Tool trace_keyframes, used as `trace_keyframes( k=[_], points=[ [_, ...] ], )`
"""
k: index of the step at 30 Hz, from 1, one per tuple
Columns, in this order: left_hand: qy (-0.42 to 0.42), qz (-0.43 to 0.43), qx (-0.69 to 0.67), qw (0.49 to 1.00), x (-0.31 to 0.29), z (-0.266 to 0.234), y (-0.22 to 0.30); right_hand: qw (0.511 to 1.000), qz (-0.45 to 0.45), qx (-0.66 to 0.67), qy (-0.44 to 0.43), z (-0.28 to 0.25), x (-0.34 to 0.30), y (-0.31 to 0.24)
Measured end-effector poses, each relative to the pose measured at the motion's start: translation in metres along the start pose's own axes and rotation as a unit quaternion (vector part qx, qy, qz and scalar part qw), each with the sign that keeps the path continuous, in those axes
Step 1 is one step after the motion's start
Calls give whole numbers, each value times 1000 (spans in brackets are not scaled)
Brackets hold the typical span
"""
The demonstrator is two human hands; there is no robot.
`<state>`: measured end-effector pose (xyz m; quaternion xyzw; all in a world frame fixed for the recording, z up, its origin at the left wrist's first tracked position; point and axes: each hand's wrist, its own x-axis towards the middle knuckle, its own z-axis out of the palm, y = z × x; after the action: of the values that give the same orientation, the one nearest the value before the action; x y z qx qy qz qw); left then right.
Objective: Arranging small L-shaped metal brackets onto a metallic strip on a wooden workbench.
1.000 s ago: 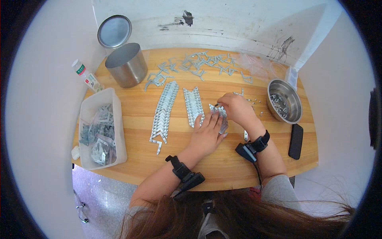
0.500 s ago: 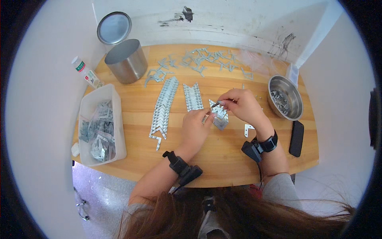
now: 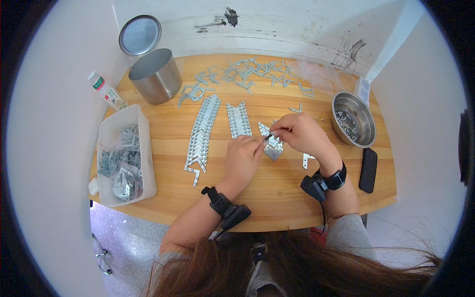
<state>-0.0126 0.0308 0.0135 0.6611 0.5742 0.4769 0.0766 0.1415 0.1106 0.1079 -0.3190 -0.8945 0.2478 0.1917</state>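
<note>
My right hand (image 3: 304, 134) is closed in a pinch on a small dark piece (image 3: 268, 138), too small to name. The fingertips of my left hand (image 3: 242, 161) are also pinched together and meet it; whatever they hold is hidden. Both hands hover by a fanned stack of flat metal corner brackets (image 3: 273, 150). Left of them lie two rows of overlapping brackets, a long row (image 3: 202, 133) and a shorter row (image 3: 239, 118), with round studs along the edges. A single L-shaped bracket (image 3: 306, 161) lies beneath my right wrist.
Loose brackets (image 3: 269, 69) are scattered along the wooden table's (image 3: 277, 208) far side. At left stand a white tub (image 3: 151, 168) of bagged brackets, a steel canister (image 3: 163, 81) and a bottle (image 3: 111, 96). At right are a steel bowl (image 3: 368, 126) of small hardware and a black phone (image 3: 368, 171).
My right hand has dipped slightly toward my left, and the fingertips of both hands now come together at the small dark piece. The brackets lie as before.
</note>
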Motion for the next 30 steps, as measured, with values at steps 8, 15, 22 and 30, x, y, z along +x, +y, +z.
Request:
trace_keyframes(
  k=[8,15,22,30],
  points=[
    [-174,68,77,979,-2,14,-2,989,4,-97,110,30,13,40],
    [-221,113,149,957,-10,27,-11,991,14,-113,71,37,17,44],
    [-231,113,180,950,-11,27,-8,989,12,-138,53,37,16,40],
    [-236,117,175,949,-12,30,-9,986,21,-153,56,35,16,41]
  ],
)
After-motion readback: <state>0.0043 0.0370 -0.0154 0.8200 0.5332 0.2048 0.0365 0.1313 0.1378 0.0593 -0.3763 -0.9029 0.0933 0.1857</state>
